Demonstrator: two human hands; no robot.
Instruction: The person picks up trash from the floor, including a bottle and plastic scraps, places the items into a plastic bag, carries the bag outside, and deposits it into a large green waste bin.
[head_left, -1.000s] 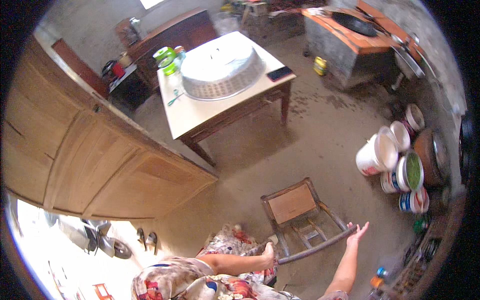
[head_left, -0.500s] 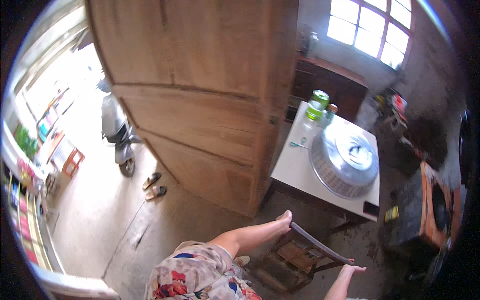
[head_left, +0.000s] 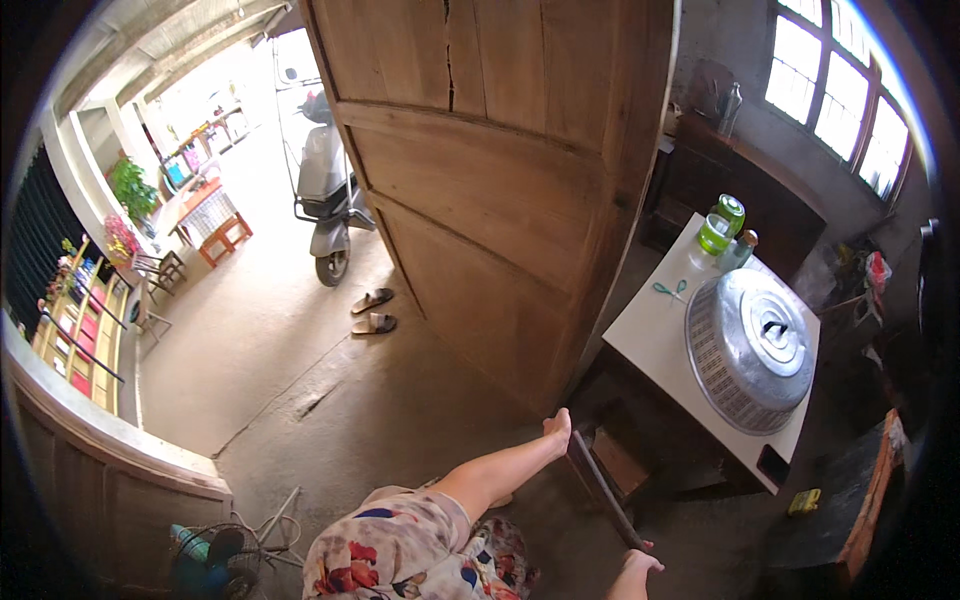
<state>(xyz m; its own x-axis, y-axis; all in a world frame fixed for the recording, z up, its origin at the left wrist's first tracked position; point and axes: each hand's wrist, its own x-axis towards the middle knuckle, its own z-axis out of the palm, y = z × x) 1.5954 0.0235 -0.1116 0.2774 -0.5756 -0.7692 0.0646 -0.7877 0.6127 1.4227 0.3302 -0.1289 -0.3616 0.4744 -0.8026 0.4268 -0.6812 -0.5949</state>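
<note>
A dark wooden chair (head_left: 607,494) stands in front of me, its back rail seen nearly edge-on. My left hand (head_left: 559,425) is closed on the far end of that rail. At the near end, my right hand (head_left: 638,563) grips the same rail, thumb side partly in view. Beyond the chair is a white-topped table (head_left: 650,350). It carries a large round metal cover (head_left: 755,345) with a perforated side, two green-topped jars (head_left: 722,225), small teal-handled scissors (head_left: 670,290) and a dark phone (head_left: 772,463) at the corner.
A tall wooden door (head_left: 480,180) stands ajar to the left of the table. Slippers (head_left: 374,312) lie on the floor, with a scooter (head_left: 326,190) behind them. A fan (head_left: 215,560) sits low at left. Right of the table is a dark box-like object (head_left: 850,500) with a wooden edge.
My view has swung left, so the door, table and scooter sit further right. The chair has turned, its rail now slanting more steeply. Both hands have stayed on it.
</note>
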